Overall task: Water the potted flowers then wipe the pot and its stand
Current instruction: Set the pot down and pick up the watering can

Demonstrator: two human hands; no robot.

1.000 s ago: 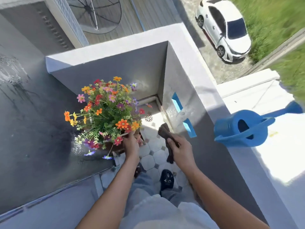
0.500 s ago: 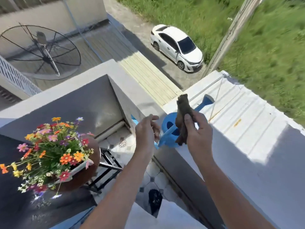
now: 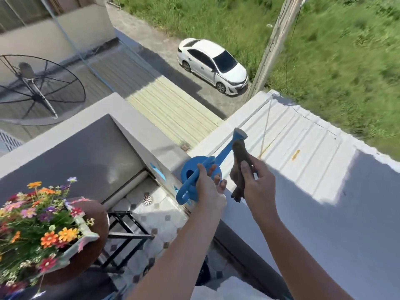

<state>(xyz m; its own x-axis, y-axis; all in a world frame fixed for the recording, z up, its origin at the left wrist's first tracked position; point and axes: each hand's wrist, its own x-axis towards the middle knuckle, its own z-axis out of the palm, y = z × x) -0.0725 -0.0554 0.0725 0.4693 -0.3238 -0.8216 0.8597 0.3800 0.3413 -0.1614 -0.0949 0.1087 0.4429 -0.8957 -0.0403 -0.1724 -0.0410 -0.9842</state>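
Observation:
A blue watering can (image 3: 195, 172) sits on top of the grey parapet wall (image 3: 324, 224). My left hand (image 3: 207, 189) grips its handle. My right hand (image 3: 255, 180) holds a dark brown cloth (image 3: 240, 167) upright just right of the can, above the wall. At the lower left, colourful flowers (image 3: 36, 226) fill a brown pot (image 3: 95, 217). The pot rests on a black metal stand (image 3: 127, 234) over the tiled floor.
A floor drain (image 3: 147, 199) lies in the tiled corner below the can. Beyond the wall are a white metal roof (image 3: 303, 139), a white car (image 3: 213, 66), a pole (image 3: 272, 46) and grass. A satellite dish (image 3: 36, 87) stands at the left.
My left hand went from the flower pot up to the watering can and closed on its handle. My right hand lifted the cloth above the wall. The view swung up and right.

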